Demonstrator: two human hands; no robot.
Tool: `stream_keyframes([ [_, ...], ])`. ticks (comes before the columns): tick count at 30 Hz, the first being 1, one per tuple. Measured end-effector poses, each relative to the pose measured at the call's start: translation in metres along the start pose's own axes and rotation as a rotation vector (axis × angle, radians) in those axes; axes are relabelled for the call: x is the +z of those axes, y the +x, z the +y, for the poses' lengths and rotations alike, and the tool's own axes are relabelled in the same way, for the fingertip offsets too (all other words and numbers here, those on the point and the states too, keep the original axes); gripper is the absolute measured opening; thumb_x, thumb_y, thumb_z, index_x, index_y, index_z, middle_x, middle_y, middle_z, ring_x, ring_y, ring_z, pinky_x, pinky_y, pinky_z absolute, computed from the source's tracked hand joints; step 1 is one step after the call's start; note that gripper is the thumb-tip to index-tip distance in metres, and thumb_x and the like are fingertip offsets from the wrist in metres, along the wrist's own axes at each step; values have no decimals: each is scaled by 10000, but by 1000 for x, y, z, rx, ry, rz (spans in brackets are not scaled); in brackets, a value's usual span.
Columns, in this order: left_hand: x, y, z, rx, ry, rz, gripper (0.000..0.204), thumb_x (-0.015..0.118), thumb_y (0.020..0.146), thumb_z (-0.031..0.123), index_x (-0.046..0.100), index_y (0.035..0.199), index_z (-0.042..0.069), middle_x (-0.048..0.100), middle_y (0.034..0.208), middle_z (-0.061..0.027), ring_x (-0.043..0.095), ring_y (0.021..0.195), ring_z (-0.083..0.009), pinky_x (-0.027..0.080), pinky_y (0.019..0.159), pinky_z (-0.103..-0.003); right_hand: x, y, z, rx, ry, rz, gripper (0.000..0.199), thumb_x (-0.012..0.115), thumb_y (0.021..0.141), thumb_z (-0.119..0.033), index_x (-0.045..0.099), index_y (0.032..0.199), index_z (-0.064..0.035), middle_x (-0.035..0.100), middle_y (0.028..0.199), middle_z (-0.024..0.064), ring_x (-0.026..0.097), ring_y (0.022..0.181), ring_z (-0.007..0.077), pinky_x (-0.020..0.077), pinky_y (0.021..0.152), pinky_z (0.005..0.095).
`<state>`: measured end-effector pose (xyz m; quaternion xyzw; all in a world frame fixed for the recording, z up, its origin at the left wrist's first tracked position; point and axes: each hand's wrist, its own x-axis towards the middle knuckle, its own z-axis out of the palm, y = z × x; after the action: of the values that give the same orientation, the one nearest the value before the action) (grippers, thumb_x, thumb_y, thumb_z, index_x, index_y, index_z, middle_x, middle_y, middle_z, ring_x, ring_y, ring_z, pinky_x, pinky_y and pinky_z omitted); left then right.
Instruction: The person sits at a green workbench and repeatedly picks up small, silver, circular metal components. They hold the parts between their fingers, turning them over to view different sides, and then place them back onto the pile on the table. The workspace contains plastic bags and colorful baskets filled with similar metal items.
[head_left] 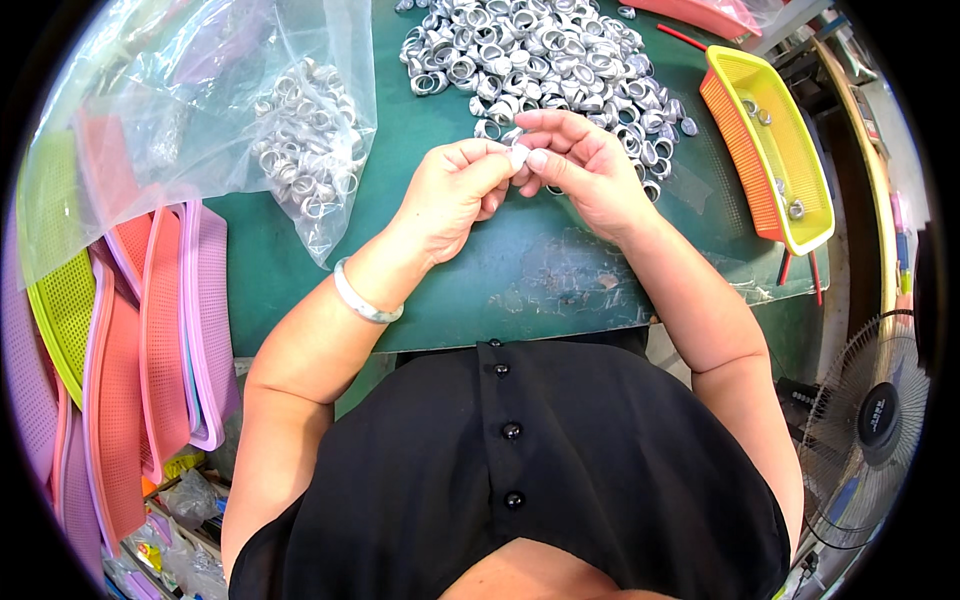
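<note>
At far left I saw stacked trays (150, 330), then a clear bag (300, 130) of rings set aside on the green surface (480, 280). My left hand (450, 190) and right hand (590, 165) met at centre, both pinching one small white piece (519, 155), raised just before the loose ring pile (540, 60), within easy reach. A yellow tray (770, 140) at right held a few pieces.

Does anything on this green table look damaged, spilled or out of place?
Yes, slightly. The clear film on the green mat near the table edge looks wrinkled and scuffed. The silver rings lie in a loose heap on the mat, not in the yellow-orange tray, which holds only a few. Both hands pinch one small piece.
</note>
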<state>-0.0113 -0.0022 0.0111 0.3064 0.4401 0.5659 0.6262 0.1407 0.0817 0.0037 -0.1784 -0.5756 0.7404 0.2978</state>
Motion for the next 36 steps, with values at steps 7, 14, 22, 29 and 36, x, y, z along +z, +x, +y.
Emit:
stream_keyframes([
  [7, 2, -2, 3, -39, 8, 35, 177, 584, 830, 164, 593, 693, 52, 564, 641, -5, 414, 505, -24, 297, 433, -155, -1, 0, 1, -7, -57, -22, 324, 553, 852, -49, 492, 1161, 28, 599, 911, 95, 590, 765, 131, 492, 680, 249],
  [14, 0, -2, 3, -19, -31, -22, 116, 594, 820, 133, 617, 764, 34, 583, 682, -5, 411, 514, -19, 308, 453, -154, -2, 1, -1, 20, -47, -12, 302, 531, 872, -76, 493, 1155, 23, 607, 873, 84, 572, 712, 115, 486, 669, 243],
  [22, 0, -3, 1, 17, 3, -10, 132, 621, 805, 117, 644, 879, 10, 607, 720, -8, 428, 523, -18, 322, 457, -150, -3, 1, -3, 41, -34, -15, 291, 515, 887, -96, 493, 1153, 21, 615, 850, 81, 574, 699, 111, 488, 661, 243],
  [29, -2, -1, -4, 81, 90, 14, 146, 637, 799, 107, 646, 898, 0, 610, 736, -6, 445, 551, -16, 342, 473, -153, -3, 1, -3, 54, -40, -12, 285, 511, 890, -96, 498, 1153, 11, 622, 852, 82, 578, 698, 113, 487, 662, 243],
  [36, 2, -2, -5, 365, 414, 76, 121, 638, 799, 107, 655, 822, -11, 587, 732, -13, 494, 634, -65, 410, 581, -205, -3, 0, -3, 13, -43, -17, 300, 531, 870, -70, 499, 1157, 9, 607, 927, 87, 576, 751, 118, 485, 686, 243],
])
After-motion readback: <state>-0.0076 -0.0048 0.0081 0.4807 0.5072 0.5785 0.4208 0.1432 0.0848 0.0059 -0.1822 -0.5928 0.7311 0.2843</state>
